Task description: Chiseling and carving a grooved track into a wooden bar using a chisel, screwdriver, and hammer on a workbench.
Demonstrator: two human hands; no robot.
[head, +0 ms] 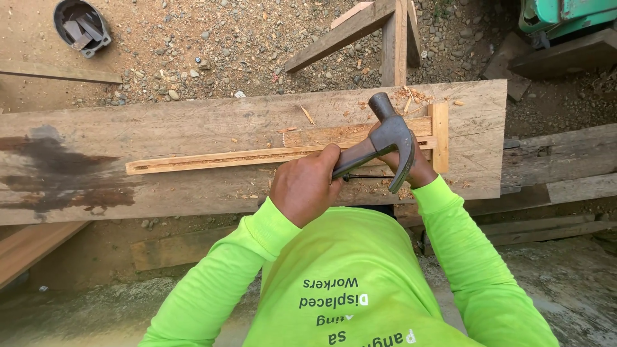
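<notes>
My left hand (305,186) is shut on the handle of a dark steel claw hammer (389,132), whose head is raised over the right end of a long thin wood strip (225,159). The strip lies along a wide weathered plank (128,135) and ends at a short upright crosspiece (439,135). My right hand (421,170) sits on the plank just behind the hammer head and is partly hidden by it. It looks closed on the end of a thin dark metal rod (366,177) that lies flat and points left. Wood chips lie around both hands.
A wooden trestle (385,32) stands on gravel beyond the plank. A dark bucket of scraps (81,26) sits at the top left, and a green machine (565,14) at the top right. More boards (559,167) lie to the right and below.
</notes>
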